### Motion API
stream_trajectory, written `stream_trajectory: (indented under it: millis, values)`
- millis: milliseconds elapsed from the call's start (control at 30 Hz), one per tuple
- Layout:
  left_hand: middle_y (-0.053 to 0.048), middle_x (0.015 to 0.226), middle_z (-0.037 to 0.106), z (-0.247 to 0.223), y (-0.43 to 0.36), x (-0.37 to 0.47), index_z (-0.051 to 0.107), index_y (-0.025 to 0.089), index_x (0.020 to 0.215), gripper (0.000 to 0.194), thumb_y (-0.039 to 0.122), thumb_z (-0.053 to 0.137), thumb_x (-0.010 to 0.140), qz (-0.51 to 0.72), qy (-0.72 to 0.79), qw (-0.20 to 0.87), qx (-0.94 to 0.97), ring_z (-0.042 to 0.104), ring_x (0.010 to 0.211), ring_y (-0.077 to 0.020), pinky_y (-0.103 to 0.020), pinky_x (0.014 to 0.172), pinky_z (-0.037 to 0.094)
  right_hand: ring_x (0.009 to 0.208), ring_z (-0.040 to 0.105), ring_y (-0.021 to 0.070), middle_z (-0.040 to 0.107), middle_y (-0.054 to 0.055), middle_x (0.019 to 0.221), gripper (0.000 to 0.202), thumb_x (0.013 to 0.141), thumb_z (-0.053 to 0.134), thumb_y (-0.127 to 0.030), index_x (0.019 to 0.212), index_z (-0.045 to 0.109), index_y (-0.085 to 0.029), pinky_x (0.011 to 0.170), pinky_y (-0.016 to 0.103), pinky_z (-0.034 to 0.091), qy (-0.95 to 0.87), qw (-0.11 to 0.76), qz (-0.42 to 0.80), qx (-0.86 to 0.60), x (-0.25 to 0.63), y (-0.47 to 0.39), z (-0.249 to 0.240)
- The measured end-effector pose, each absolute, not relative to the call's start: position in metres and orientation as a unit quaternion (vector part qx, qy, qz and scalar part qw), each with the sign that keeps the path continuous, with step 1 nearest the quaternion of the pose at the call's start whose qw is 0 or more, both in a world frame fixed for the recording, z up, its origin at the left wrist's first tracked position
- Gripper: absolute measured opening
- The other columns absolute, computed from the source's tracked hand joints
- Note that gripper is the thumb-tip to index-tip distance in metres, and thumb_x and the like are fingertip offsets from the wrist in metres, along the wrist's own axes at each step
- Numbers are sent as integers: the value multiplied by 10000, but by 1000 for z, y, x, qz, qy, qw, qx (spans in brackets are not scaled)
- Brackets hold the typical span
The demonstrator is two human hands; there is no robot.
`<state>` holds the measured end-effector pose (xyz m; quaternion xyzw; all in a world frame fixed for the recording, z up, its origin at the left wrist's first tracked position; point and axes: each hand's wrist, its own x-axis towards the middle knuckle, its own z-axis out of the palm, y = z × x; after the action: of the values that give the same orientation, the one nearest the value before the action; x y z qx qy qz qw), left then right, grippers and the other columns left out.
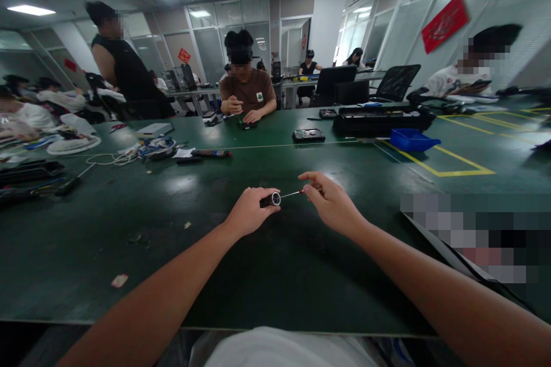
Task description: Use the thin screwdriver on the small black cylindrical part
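1. The dark cylinder (pixel 267 200) could twist or slip under a sideways push, I judge, because it is round and only one hand steadies it.
2. The thin screwdriver (pixel 291 193) points at the cylinder's ringed end; a slanted push could make its tip skid off and scratch the rim or jab the nearby fingers. Whether the tip touches is too small to tell.
3. The cylinder lies between the thumb and fingers of the left hand (pixel 250 210), which grasps it, leaving the ringed end exposed.
4. The right hand (pixel 330 200) grips the screwdriver by its red handle near the thumb, the index finger stretched out above it.
5. Beneath both hands is the green table (pixel 258 281); a small dropped part could get lost among its scraps (pixel 119 280).
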<state>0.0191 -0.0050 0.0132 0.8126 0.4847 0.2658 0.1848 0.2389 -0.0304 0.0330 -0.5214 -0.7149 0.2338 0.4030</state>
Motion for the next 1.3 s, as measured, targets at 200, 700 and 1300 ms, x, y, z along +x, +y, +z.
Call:
stream_trajectory:
  millis: [200, 700, 1300]
  values:
    - [-21, 1073, 708, 17, -8, 21, 673, 286, 1194, 378, 323, 714, 821, 273, 491, 176, 809, 611, 986, -237, -416, 995, 403, 696, 610, 184, 659, 44, 804, 319, 939, 455, -387, 1120, 615, -178, 647, 319, 474, -654, 444, 252, -558, 237, -23, 28]
    - [-35, 1097, 704, 17, -8, 21, 665, 287, 1208, 384, 339, 706, 829, 283, 486, 183, 806, 619, 1016, -247, -460, 1051, 382, 534, 544, 156, 572, -11, 577, 340, 935, 463, -446, 903, 666, -175, 534, 294, 382, -637, 428, 239, -595, 234, -32, 41]
    - [-33, 1126, 700, 18, -8, 21, 663, 294, 1207, 385, 336, 706, 827, 282, 490, 180, 805, 624, 1043, -247, -469, 1064, 384, 482, 535, 137, 579, -20, 516, 362, 922, 486, -471, 851, 678, -172, 530, 277, 382, -638, 435, 233, -591, 234, -33, 42]
